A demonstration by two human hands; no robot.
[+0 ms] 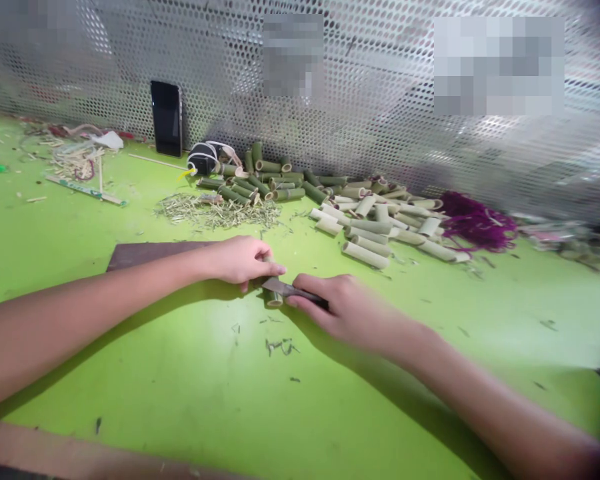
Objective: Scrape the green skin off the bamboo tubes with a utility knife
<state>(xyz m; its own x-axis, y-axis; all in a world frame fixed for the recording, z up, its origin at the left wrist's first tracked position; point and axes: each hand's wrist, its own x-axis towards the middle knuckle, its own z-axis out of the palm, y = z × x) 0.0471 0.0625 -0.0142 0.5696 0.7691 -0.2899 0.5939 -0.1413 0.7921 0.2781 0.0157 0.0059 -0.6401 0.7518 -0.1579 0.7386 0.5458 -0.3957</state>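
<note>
My left hand (243, 260) is closed around the far part of a short green bamboo tube (274, 297), whose open end points toward me. My right hand (333, 303) grips the dark handle of a knife (279, 287). The knife's flat blade lies across the top of the tube, close to my left thumb. Under and beside my left wrist is a dark flat board (150, 253). A few green shavings (281, 347) are scattered on the green table just in front of the tube.
Behind my hands lie green bamboo tubes (289, 193), pale peeled tubes (365, 255) and a heap of shavings (220, 212). Purple string (480, 223) sits to the right. A phone (167, 120) leans on the perforated metal wall (380, 133), near a black cable-wrapped object (203, 159).
</note>
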